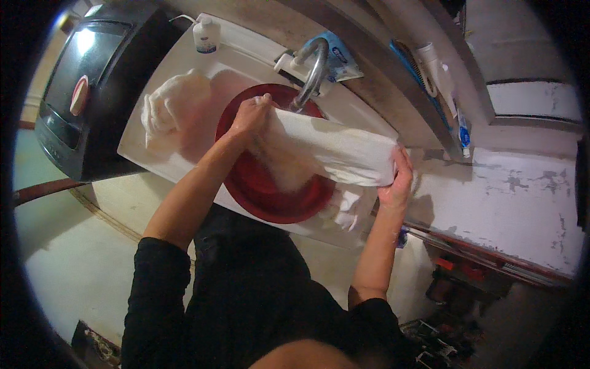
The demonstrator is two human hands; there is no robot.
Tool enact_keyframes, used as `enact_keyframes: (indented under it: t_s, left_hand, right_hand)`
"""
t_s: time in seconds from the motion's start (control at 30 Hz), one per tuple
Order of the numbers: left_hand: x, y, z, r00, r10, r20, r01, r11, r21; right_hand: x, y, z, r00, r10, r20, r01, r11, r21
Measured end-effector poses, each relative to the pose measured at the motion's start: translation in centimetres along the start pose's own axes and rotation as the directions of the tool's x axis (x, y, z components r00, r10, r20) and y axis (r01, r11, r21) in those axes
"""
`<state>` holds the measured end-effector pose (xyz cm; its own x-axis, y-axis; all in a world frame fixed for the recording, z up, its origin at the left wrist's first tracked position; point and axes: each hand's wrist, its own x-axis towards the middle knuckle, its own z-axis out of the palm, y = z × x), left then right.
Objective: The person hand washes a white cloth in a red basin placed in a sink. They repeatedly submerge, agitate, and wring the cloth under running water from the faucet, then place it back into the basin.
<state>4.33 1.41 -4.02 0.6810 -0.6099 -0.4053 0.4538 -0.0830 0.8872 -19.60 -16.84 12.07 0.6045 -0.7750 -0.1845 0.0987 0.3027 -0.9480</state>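
A white cloth [332, 145] is stretched between my two hands above a red basin [276, 207]. At its left end, my left hand [253, 113] grips the cloth over the basin's far left part. My right hand [397, 177] holds the other end, out past the basin's right rim. Close behind the cloth, a curved metal faucet [318, 69] reaches over the basin. Cloudy water [288, 173] shows in the basin below the cloth, whose folded part hides some of the basin.
The basin stands in a white sink [161, 168]. A bundled white cloth [168, 106] lies at left, a small white cloth [348, 210] at right. Behind are a white bottle [206, 36] and a blue pouch [339, 55]. A black appliance [92, 92] borders the left; a ledge holds a comb [412, 69] and toothpaste tube [463, 131].
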Motion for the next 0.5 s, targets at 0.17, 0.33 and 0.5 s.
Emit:
enact_keyframes:
  t_s: [0.17,0.33,0.5]
  left_hand:
    - [-2.7,1.0,3.1,0.823,-0.304,0.479,0.550,0.637,-0.541]
    - [-4.1,2.3,7.4,0.864,-0.216,0.455,0.305,0.943,-0.133]
    - [-4.3,4.0,7.0,0.986,0.147,0.076,-0.166,0.904,0.393]
  right_hand:
    - [-0.5,0.2,1.8,0.991,0.117,0.062,-0.123,0.987,0.104]
    - [-0.1,3.9,4.4,0.915,0.304,0.265,-0.346,0.929,0.129]
    - [0.2,6.7,3.2,0.980,0.164,0.109,-0.150,0.981,-0.121]
